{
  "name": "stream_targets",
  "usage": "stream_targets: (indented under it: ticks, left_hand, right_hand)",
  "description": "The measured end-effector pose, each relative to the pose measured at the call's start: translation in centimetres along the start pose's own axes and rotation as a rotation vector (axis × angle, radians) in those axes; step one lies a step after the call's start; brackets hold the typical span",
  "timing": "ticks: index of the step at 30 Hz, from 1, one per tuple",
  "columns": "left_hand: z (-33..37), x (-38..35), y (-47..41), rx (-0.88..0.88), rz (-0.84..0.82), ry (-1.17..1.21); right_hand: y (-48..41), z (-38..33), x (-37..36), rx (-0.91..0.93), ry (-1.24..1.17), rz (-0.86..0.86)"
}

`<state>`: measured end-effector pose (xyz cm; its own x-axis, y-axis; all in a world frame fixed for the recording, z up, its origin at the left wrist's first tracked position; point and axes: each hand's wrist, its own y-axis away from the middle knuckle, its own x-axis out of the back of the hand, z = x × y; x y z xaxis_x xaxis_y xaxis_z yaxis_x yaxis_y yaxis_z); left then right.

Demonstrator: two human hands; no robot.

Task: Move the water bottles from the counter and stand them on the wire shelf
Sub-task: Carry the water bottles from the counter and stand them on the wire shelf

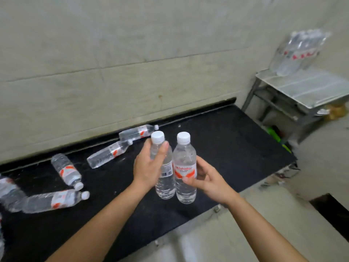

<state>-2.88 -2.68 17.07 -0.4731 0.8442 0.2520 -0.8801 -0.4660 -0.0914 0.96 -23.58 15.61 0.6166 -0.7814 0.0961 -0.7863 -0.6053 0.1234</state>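
My left hand [149,167] grips a clear water bottle [164,186] with a white cap, held upright above the black counter [226,148]. My right hand [207,178] grips a second upright bottle [185,167] with a red and white label, touching the first. Several more bottles lie on their sides on the counter: one near the wall [137,131], one below it [108,155], one at the left [67,170] and one at the front left [54,201]. The wire shelf [309,89] stands at the far right, with several bottles [296,53] standing at its back corner.
A tiled wall runs behind the counter. The shelf unit has lower tiers [283,110] with a green item [273,134] beneath. More bottles lie at the far left edge [7,193]. A pale floor lies below the counter's front edge, with a dark opening [332,210] at the right.
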Motion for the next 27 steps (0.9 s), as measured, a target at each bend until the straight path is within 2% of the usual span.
stream_targets:
  ticks: [7,11,16,27]
  left_hand:
    - [7.5,-18.5,2.6,-0.081,-0.145,0.016]
    - [13.0,-30.3,4.9,-0.201,-0.246,-0.015]
    - [18.5,-41.1,6.5,-0.259,-0.327,0.006]
    - [25.0,-61.6,0.5,-0.364,-0.375,0.042]
  right_hand:
    - [9.0,1.9,16.2,0.133,-0.027,0.181]
    - [14.8,2.8,27.0,0.190,-0.089,0.337]
    - [18.5,2.6,37.6,0.226,-0.156,0.481]
    - [17.3,3.0,57.8,0.277,-0.094,0.537]
